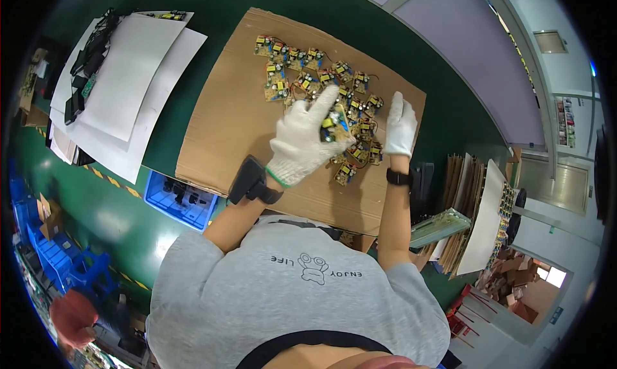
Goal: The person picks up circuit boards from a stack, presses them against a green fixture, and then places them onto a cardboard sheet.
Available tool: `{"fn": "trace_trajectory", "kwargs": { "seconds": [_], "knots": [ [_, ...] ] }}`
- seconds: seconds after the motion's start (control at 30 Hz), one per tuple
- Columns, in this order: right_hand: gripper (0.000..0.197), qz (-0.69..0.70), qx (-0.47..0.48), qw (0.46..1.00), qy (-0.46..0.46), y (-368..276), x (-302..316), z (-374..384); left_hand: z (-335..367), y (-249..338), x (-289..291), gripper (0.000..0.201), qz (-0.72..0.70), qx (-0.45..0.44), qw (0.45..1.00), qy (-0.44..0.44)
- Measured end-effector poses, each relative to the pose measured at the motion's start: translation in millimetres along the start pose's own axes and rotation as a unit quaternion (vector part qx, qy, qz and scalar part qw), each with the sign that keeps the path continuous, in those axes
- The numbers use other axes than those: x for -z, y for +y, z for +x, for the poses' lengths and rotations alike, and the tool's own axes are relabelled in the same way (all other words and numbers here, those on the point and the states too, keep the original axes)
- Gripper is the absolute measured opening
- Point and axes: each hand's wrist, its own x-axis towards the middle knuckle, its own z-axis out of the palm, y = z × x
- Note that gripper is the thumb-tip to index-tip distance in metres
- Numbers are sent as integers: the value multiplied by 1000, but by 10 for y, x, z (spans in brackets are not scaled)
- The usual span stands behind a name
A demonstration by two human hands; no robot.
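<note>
My left hand (pixel 301 141), in a white knitted glove with a green cuff edge, is closed around a small circuit board (pixel 335 126) with yellow and blue parts. It is over the cardboard sheet (pixel 218 118), its index finger pointing toward the far side. Several similar circuit boards (pixel 276 89) lie spread on the cardboard, some partly hidden beneath that hand. At the cardboard's right edge rests my right hand (pixel 400 126), also gloved in white. Its fingers are stretched out close together, beside the boards, and nothing shows in it.
White sheets (pixel 128 80) with black cabled adapters (pixel 90 63) lie at the left of the green table. A blue bin (pixel 180 198) with black parts is below the left edge. Stacked cardboard sheets (pixel 459 208) stand at the right. A person in a red cap (pixel 74 317) is at lower left.
</note>
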Motion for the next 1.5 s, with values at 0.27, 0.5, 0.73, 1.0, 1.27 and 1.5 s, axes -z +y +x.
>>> {"fn": "trace_trajectory", "kwargs": {
  "seconds": [0.27, 0.5, 0.73, 1.0, 1.27, 1.5],
  "knots": [
    [38, 66, -73, 988, -118, -375, -13, -815, -167, -46, -260, 81, 249, -244, 937, -35],
    [32, 311, -11, 937, -156, -65, 59, -713, -177, -28, -363, 90, 118, -261, 957, -56],
    [34, 618, -186, 674, -359, 274, 249, -211, -90, -110, -326, 97, -21, -231, 971, 53],
    [53, -265, -67, 957, 96, 506, 35, -4, -150, -196, -297, 111, -25, -107, 994, -9],
    [49, 263, -224, 934, -90, 720, 257, -26, -232, -188, -379, 112, -11, -120, 990, -68],
    [60, -127, -29, 986, -100, 271, 260, 57, -305, -130, -419, 110, -3, -135, 987, -86]
  ]
}}
